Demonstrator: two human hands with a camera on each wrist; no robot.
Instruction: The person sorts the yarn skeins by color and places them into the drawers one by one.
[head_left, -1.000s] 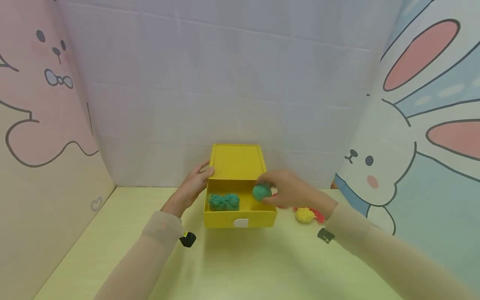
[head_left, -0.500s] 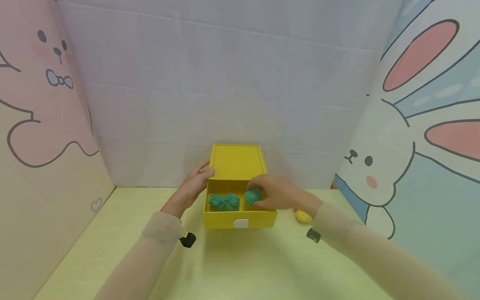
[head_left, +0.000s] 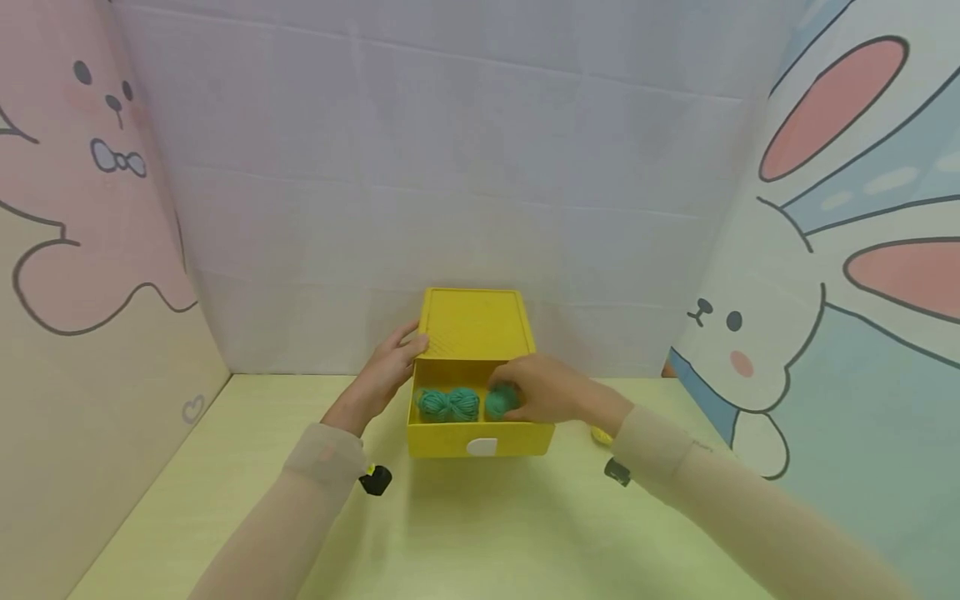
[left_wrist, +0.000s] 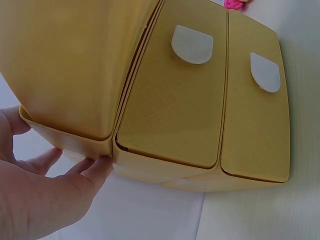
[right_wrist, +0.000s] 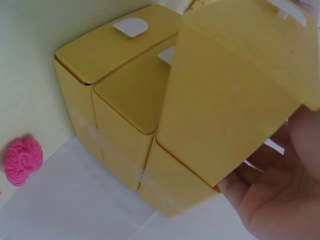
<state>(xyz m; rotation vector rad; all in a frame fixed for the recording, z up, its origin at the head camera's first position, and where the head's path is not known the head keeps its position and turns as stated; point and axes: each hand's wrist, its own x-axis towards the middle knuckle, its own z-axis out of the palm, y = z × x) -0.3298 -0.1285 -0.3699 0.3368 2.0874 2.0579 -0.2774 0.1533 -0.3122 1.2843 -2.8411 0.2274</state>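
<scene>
A yellow drawer cabinet (head_left: 476, 321) stands against the back wall with its top drawer (head_left: 442, 441) pulled out. My left hand (head_left: 381, 377) holds the cabinet's upper left edge, thumb on top and fingers along the side, as the left wrist view also shows. Inside the drawer's left part lies a green yarn skein (head_left: 448, 405), pinched in at its middle. My right hand (head_left: 551, 390) reaches over the drawer's right wall and grips a second green yarn skein (head_left: 498, 403) low inside, right beside the first. The drawer's wall hides that skein in the right wrist view.
Two lower drawers with white tabs (left_wrist: 193, 45) are closed. A pink yarn skein (right_wrist: 23, 161) lies on the table right of the cabinet. Yellow yarn (head_left: 602, 436) shows partly behind my right wrist. A white cloth wall (head_left: 480, 167) rises behind, with printed panels at both sides.
My right hand has moved left and down into the drawer with its green skein, closer to the other one. My right forearm now covers most of the yarn on the table. The left hand stays put.
</scene>
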